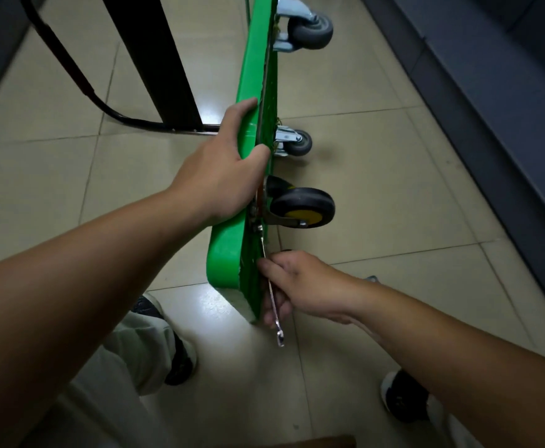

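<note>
A green platform cart [226, 250] stands on its edge on the tiled floor, its underside and wheels facing right. My left hand [222, 176] grips the cart's upper edge, thumb and fingers wrapped over the rim. My right hand [292, 286] holds a slim metal wrench [272, 299] against the underside, its upper end at a bolt [259, 228] just below the black caster with a yellow hub [300, 206]. The wrench's lower end sticks out under my fingers.
Two grey casters [310, 29] [298, 144] sit farther along the cart. The cart's black folded handle [70, 66] and a dark panel [155, 59] lie to the left. A dark wall [491, 92] runs along the right. My shoes [180, 354] [400, 396] stand on the tiles.
</note>
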Demonstrator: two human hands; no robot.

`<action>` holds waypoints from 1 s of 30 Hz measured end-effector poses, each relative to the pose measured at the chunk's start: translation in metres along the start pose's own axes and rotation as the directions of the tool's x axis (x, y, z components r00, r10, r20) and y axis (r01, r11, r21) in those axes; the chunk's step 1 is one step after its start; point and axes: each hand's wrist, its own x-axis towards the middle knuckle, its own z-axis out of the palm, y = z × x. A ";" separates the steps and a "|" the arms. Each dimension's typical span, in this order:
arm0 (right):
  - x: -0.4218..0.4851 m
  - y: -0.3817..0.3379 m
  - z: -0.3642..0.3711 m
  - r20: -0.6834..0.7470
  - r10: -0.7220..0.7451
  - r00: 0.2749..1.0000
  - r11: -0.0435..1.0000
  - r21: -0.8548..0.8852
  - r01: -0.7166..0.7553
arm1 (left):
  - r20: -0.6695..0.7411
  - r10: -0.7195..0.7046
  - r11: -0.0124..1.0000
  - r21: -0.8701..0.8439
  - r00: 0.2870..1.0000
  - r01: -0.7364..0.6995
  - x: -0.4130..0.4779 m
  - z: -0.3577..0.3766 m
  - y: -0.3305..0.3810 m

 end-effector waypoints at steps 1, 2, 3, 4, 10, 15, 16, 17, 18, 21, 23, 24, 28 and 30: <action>-0.006 -0.010 0.001 0.030 0.066 0.997 0.989 0.128 -0.070 | 0.001 -0.005 1.000 0.002 1.000 0.005 0.000 -0.001 0.001; -0.009 -0.019 0.002 0.060 0.111 0.992 0.964 0.235 -0.122 | 0.004 -0.008 1.000 0.003 1.000 0.008 0.000 -0.001 0.001; -0.012 -0.027 0.001 0.080 0.133 0.988 0.938 0.311 -0.152 | 0.009 -0.009 1.000 0.001 1.000 0.009 0.000 -0.002 0.001; -0.014 -0.033 0.001 0.086 0.147 0.985 0.920 0.354 -0.168 | 0.017 -0.009 1.000 -0.003 1.000 0.009 -0.001 -0.003 0.001; -0.027 -0.010 0.012 -0.053 0.115 0.992 0.951 0.294 -0.094 | 0.061 0.000 1.000 -0.006 0.998 0.000 -0.002 -0.008 -0.002; -0.020 0.061 -0.004 -0.275 -0.313 0.909 0.842 -0.523 0.131 | 0.064 0.012 1.000 0.003 0.998 -0.013 0.001 -0.007 -0.003; -0.013 0.072 -0.009 -0.267 -0.408 0.873 0.757 -0.633 0.160 | 0.061 0.013 1.000 0.007 0.998 -0.014 0.001 -0.006 -0.003; -0.006 0.079 -0.013 -0.249 -0.481 0.841 0.691 -0.698 0.189 | 0.058 0.013 1.000 0.011 0.998 -0.014 0.002 -0.005 -0.003; 0.003 0.083 -0.017 -0.233 -0.538 0.810 0.641 -0.738 0.213 | 0.056 0.012 1.000 0.016 0.998 -0.013 0.002 -0.005 -0.003; 0.031 0.089 -0.025 -0.209 -0.694 0.689 0.509 -0.819 0.264 | 0.049 -0.002 1.000 0.031 0.999 0.000 0.003 -0.005 -0.003; 0.048 0.089 -0.027 -0.224 -0.771 0.597 0.465 -0.837 0.287 | 0.046 0.001 1.000 0.018 0.999 -0.002 0.002 -0.004 -0.003; 0.055 0.088 -0.026 -0.235 -0.797 0.557 0.456 -0.838 0.299 | 0.045 0.003 1.000 0.008 0.999 -0.004 0.002 -0.003 -0.003; 0.076 0.085 -0.025 -0.252 -0.852 0.459 0.430 -0.837 0.338 | 0.027 0.007 1.000 -0.003 1.000 -0.007 0.004 -0.003 -0.007; 0.081 0.083 -0.027 -0.235 -0.869 0.436 0.406 -0.843 0.353 | 0.031 0.012 1.000 -0.015 0.999 -0.011 0.004 -0.003 -0.008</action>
